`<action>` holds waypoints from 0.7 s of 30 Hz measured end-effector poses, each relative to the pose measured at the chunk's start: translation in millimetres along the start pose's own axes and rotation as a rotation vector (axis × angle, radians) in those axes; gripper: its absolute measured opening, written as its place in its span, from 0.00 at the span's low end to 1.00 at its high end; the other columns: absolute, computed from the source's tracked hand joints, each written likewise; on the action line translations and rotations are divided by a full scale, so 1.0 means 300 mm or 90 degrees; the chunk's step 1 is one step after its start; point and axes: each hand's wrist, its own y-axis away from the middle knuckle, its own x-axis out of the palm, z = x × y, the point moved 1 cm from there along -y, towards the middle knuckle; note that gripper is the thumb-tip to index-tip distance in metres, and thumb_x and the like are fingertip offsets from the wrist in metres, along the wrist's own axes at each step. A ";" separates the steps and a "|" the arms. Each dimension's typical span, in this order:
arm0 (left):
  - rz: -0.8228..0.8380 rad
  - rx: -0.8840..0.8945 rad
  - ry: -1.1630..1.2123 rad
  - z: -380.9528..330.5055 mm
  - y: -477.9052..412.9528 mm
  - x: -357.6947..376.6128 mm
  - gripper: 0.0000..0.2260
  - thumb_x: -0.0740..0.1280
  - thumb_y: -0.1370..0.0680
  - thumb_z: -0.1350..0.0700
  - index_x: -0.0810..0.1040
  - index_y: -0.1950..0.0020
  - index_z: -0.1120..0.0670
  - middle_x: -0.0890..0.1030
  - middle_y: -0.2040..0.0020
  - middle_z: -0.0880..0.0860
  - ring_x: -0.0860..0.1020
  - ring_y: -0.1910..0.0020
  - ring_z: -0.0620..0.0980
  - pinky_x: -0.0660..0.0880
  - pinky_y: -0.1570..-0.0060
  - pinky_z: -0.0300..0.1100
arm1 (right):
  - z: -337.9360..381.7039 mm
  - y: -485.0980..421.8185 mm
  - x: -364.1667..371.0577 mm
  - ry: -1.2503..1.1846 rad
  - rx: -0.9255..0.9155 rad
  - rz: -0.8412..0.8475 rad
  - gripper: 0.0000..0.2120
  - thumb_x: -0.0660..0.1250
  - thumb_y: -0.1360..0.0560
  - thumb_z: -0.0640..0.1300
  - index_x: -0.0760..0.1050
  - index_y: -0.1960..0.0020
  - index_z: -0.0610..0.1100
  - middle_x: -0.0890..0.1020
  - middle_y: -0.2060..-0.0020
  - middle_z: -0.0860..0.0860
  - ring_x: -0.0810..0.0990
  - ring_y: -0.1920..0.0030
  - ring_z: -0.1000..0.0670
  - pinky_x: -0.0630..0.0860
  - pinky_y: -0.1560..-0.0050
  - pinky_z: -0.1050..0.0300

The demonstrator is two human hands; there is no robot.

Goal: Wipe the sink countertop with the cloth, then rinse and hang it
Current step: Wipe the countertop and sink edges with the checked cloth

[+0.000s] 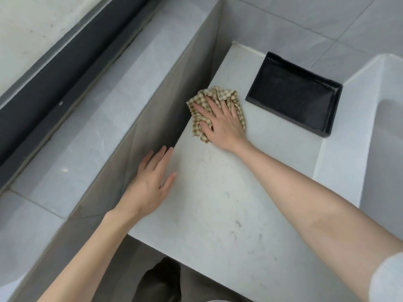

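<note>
Two hands are out over a pale worktop (218, 203), white stone with faint grey veins and a few small dull marks toward its near edge. Grey tiles (294, 16) cover the wall behind its far edge, and off the left edge the drop goes down to a floor of large grey tiles (72, 136), with a dark band (65, 68) running diagonally beyond them. On the right, the worktop meets the raised white wall of the sink (388, 149), basin only partly in view. A black rectangular tray (292, 94) sits at the far right corner, just beside that sink wall, lying at a slant.

Now the cloth (220, 94): beige and cream check, crumpled into a loose bunch, folds pushed up at its far side. It lies in the far half of the worktop, close to the left edge and apart from the tray. The right hand (224, 125) is flat on top of it, fingers spread and straight, pressing it down, with cloth showing all round the fingertips. The left hand (152, 182) is well apart from it, nearer the person, fingers straight, resting at the left edge with the fingertips over the drop and holding nothing. A light sleeve (388, 277) shows at the right arm.
</note>
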 end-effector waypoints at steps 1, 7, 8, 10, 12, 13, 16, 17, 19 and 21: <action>-0.008 0.007 0.004 -0.002 0.022 -0.006 0.26 0.53 0.19 0.47 0.48 0.22 0.46 0.50 0.22 0.44 0.46 0.23 0.48 0.49 0.29 0.40 | 0.031 0.036 0.004 -0.005 -0.017 0.009 0.25 0.49 0.20 0.57 0.53 0.24 0.61 0.56 0.23 0.51 0.53 0.24 0.43 0.44 0.25 0.41; -0.060 0.042 -0.004 0.032 0.124 -0.013 0.24 0.53 0.18 0.54 0.52 0.22 0.50 0.55 0.22 0.51 0.53 0.23 0.52 0.51 0.28 0.41 | 0.246 0.290 0.048 -0.016 -0.054 0.054 0.26 0.50 0.20 0.57 0.51 0.24 0.62 0.57 0.23 0.51 0.55 0.25 0.39 0.43 0.26 0.39; -0.061 0.045 -0.001 0.040 0.138 -0.014 0.24 0.53 0.18 0.55 0.52 0.22 0.50 0.56 0.22 0.52 0.53 0.23 0.52 0.52 0.27 0.43 | 0.283 0.334 0.058 -0.018 -0.054 0.057 0.26 0.50 0.20 0.57 0.51 0.24 0.62 0.57 0.23 0.51 0.55 0.25 0.39 0.44 0.26 0.39; -0.060 0.056 0.002 0.049 0.173 -0.019 0.24 0.52 0.18 0.56 0.52 0.23 0.51 0.56 0.22 0.52 0.53 0.23 0.53 0.55 0.26 0.47 | 0.366 0.426 0.077 -0.019 -0.059 0.060 0.26 0.51 0.21 0.57 0.51 0.24 0.61 0.57 0.23 0.52 0.56 0.25 0.39 0.44 0.26 0.39; -0.060 0.057 -0.004 0.052 0.210 -0.026 0.24 0.51 0.18 0.57 0.52 0.22 0.51 0.55 0.22 0.52 0.53 0.23 0.54 0.56 0.27 0.47 | 0.436 0.512 0.100 -0.015 -0.076 0.070 0.26 0.51 0.21 0.57 0.51 0.24 0.61 0.58 0.23 0.52 0.56 0.25 0.38 0.43 0.25 0.39; -0.058 0.055 -0.006 0.052 0.228 -0.028 0.24 0.52 0.18 0.58 0.52 0.22 0.51 0.55 0.22 0.52 0.53 0.24 0.54 0.56 0.28 0.47 | 0.456 0.551 0.110 -0.015 -0.084 0.078 0.26 0.52 0.21 0.57 0.52 0.24 0.61 0.59 0.24 0.52 0.57 0.25 0.39 0.43 0.25 0.39; -0.039 0.057 -0.014 0.049 0.256 -0.026 0.24 0.53 0.19 0.58 0.53 0.23 0.51 0.55 0.22 0.52 0.53 0.24 0.55 0.58 0.29 0.48 | 0.450 0.656 0.114 -0.017 -0.069 0.077 0.24 0.51 0.21 0.58 0.54 0.25 0.63 0.62 0.24 0.51 0.59 0.25 0.41 0.42 0.24 0.42; -0.029 0.059 -0.024 0.048 0.257 -0.022 0.24 0.54 0.19 0.58 0.53 0.23 0.51 0.55 0.22 0.53 0.54 0.24 0.56 0.60 0.30 0.49 | 0.427 0.691 0.108 -0.019 -0.045 0.074 0.24 0.51 0.20 0.58 0.54 0.25 0.64 0.61 0.24 0.51 0.59 0.25 0.41 0.41 0.24 0.43; -0.007 0.064 -0.044 0.039 0.246 -0.009 0.24 0.55 0.19 0.57 0.54 0.23 0.50 0.55 0.22 0.54 0.55 0.24 0.58 0.63 0.32 0.52 | 0.358 0.773 0.099 -0.014 0.041 0.061 0.24 0.50 0.20 0.60 0.51 0.25 0.65 0.60 0.24 0.51 0.58 0.25 0.40 0.40 0.24 0.43; 0.014 0.066 -0.053 0.020 0.229 0.008 0.24 0.55 0.19 0.56 0.54 0.23 0.49 0.54 0.22 0.55 0.55 0.25 0.59 0.65 0.33 0.53 | 0.269 0.860 0.090 -0.003 0.159 0.036 0.24 0.48 0.20 0.62 0.48 0.25 0.66 0.59 0.23 0.51 0.58 0.25 0.41 0.41 0.24 0.42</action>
